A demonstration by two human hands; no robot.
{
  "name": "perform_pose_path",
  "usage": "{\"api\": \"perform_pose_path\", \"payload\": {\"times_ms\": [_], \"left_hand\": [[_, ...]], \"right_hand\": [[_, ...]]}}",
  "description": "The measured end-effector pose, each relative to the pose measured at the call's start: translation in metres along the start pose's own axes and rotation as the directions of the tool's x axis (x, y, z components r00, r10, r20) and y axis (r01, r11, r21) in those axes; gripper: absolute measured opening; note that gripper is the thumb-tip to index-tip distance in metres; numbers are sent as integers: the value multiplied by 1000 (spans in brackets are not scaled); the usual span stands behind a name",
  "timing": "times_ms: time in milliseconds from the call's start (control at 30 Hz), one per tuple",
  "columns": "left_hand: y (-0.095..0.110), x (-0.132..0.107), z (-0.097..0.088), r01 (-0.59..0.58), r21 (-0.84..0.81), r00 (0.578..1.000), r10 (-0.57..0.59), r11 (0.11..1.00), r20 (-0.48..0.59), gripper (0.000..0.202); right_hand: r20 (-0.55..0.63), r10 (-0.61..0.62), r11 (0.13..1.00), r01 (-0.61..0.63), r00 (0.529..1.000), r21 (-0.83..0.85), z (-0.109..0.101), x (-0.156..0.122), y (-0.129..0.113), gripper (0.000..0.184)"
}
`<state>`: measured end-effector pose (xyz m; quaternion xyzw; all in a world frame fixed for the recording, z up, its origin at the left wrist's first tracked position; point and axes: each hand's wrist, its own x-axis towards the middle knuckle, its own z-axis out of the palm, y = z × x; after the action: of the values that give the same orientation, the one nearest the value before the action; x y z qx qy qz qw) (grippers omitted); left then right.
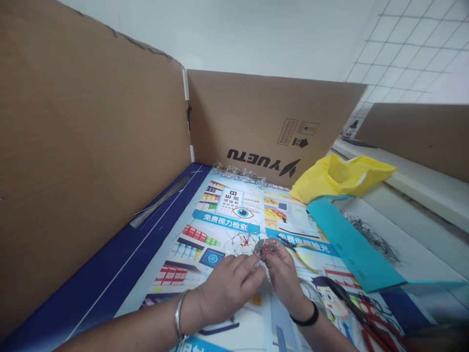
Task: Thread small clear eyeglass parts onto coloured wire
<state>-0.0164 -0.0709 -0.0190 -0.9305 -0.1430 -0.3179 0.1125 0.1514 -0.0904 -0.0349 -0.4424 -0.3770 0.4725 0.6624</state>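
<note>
My left hand [234, 281] and my right hand [283, 274] meet over the middle of the printed sheet, fingers closed together. Both pinch a small piece of twisted wire [260, 248] that shows green and red bits; its exact shape is mostly hidden by the fingertips. Just beyond the fingers lies a loose tangle of thin wire [240, 239] with some red in it. To the right of my right hand rest pliers with yellow handles [306, 259], partly covered by that hand.
Cardboard panels [256, 122] stand at the back and left. Straight wires [161, 201] lie on the left; wire pieces [242, 173] line the back. At right are a yellow bag [337, 178], a teal box [353, 244] holding wire pieces [372, 237], and a red-handled cutting tool [370, 322].
</note>
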Motion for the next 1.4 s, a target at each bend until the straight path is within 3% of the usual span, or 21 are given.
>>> {"api": "perform_pose_path", "payload": {"times_ms": [767,967,1167,1300,1400], "left_hand": [[-2,-5,9,50,-62,999,-49,997,14,37],[-3,-5,10,94,-165,993,-105,982,-61,40],[-6,-4,15,297,-417,938,-343,859,-38,46],[-7,0,11,448,-576,860,-507,683,68,47],[-7,3,8,485,-685,812,-571,543,122,45]], "right_hand": [[-2,7,1000,-7,1000,20,-1,1,3,9],[25,-38,999,39,999,-27,0,1,1,7],[23,-46,995,48,999,-86,1,0,-2,11],[24,-46,995,48,999,-86,0,1,-2,11],[38,-57,996,59,998,-64,0,1,-1,8]]}}
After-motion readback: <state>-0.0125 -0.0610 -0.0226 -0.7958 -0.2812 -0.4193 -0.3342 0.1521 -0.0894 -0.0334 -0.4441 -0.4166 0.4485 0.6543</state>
